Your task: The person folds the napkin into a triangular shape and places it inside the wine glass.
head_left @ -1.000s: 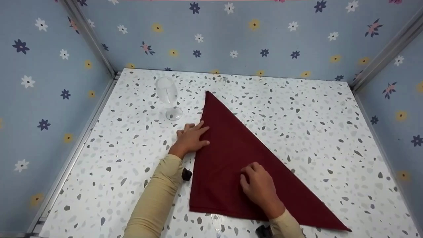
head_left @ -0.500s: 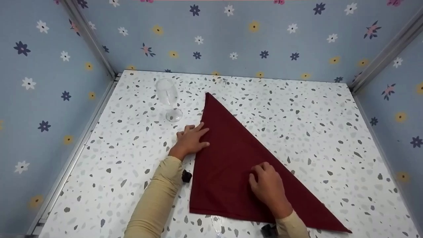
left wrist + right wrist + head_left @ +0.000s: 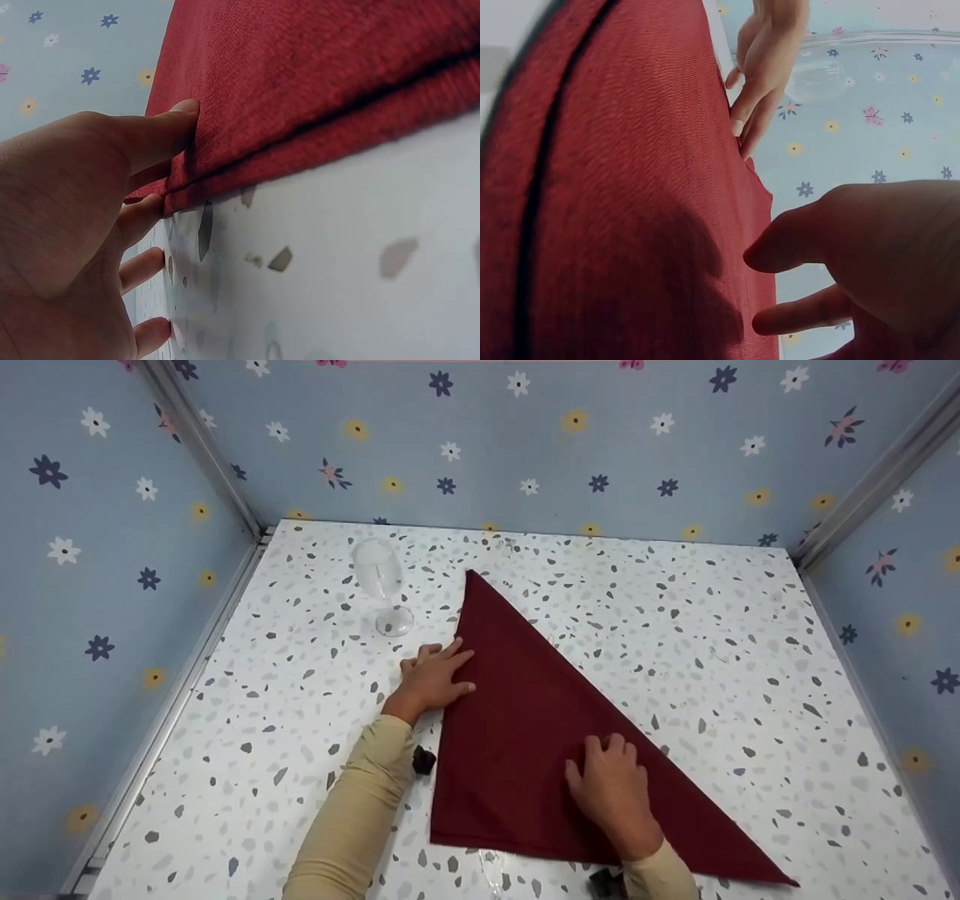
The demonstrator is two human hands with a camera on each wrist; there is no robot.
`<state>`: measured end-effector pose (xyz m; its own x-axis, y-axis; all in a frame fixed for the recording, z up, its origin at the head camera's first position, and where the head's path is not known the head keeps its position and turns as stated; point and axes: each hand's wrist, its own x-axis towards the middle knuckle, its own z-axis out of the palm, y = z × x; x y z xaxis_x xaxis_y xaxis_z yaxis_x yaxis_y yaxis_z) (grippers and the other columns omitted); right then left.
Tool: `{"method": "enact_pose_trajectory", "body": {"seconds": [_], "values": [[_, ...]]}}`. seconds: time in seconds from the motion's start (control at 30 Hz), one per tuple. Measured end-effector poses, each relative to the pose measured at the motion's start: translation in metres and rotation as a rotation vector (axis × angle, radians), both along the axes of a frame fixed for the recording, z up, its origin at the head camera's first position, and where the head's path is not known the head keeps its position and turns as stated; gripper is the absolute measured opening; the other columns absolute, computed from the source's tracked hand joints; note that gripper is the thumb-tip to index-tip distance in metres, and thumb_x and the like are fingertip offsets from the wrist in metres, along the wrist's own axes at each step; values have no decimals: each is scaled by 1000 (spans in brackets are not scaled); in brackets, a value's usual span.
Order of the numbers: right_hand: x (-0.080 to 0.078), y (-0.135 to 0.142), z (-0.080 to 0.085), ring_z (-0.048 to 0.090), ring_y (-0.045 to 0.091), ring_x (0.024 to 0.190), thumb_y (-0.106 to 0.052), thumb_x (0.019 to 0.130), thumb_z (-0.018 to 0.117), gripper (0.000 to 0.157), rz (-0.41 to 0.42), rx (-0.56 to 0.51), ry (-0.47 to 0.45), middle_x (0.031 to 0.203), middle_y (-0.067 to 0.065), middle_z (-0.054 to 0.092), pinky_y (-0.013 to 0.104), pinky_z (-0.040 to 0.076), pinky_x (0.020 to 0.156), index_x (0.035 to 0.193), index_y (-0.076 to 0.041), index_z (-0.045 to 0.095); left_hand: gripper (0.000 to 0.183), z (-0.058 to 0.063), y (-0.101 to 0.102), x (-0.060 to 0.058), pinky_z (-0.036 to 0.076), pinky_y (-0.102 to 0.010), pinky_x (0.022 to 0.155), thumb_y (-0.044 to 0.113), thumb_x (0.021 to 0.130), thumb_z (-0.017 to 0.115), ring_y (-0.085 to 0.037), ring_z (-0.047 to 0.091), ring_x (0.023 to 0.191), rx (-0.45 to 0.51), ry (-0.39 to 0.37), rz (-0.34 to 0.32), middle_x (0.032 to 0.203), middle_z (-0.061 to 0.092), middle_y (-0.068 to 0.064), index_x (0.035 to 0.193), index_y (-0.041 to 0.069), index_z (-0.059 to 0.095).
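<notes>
A dark red cloth napkin [image 3: 517, 720], folded into a triangle, lies flat on the speckled table. Its layered edge shows close up in the left wrist view. My left hand [image 3: 431, 679] rests at the napkin's left edge, thumb and a fingertip on the fabric, other fingers on the table. Over the lower right part of the napkin is my right hand [image 3: 613, 787], fingers loosely bent and apart, pinching nothing. In the right wrist view its thumb and a finger hover at the cloth; whether the tips touch cannot be told. The remaining fingers are partly hidden there.
A clear stemmed glass [image 3: 381, 577] stands upright beyond my left hand, left of the napkin's top corner. Flowered blue panels [image 3: 510, 442] with metal corner rails enclose the white speckled table [image 3: 285, 720] at the back and both sides.
My right hand has slid a little to the right over the napkin, and its fingers have spread somewhat. The left hand, napkin and glass have stayed in place.
</notes>
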<state>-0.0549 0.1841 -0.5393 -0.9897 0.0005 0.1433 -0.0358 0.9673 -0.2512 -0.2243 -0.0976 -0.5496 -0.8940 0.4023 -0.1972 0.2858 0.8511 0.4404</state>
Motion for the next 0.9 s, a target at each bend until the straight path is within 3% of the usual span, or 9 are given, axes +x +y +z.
{"method": "enact_pose_trajectory", "body": {"seconds": [0.27, 0.53, 0.9], "values": [[-8, 7, -2, 53, 40, 87, -27, 88, 74, 37, 15, -19, -8, 99, 23, 53, 55, 51, 59, 106, 4, 64, 65, -6, 2, 1, 24, -62, 102, 48, 99, 58, -33, 21, 147, 2, 32, 12, 165, 21, 0, 156, 23, 38], [-26, 20, -6, 53, 42, 94, -24, 89, 72, 40, 38, -47, -19, 106, 27, 53, 55, 53, 67, 113, 8, 67, 66, -9, 6, 6, 21, -62, 105, 51, 98, 58, -30, 21, 147, -14, 66, 80, 165, 23, 1, 155, 24, 40], [-49, 49, -14, 53, 45, 95, -17, 88, 73, 39, 93, -52, 59, 110, 30, 54, 55, 50, 75, 113, 12, 67, 67, -7, 18, 15, 19, -66, 110, 53, 99, 56, -35, 19, 149, -54, 105, 82, 164, 24, -6, 155, 20, 40]]}}
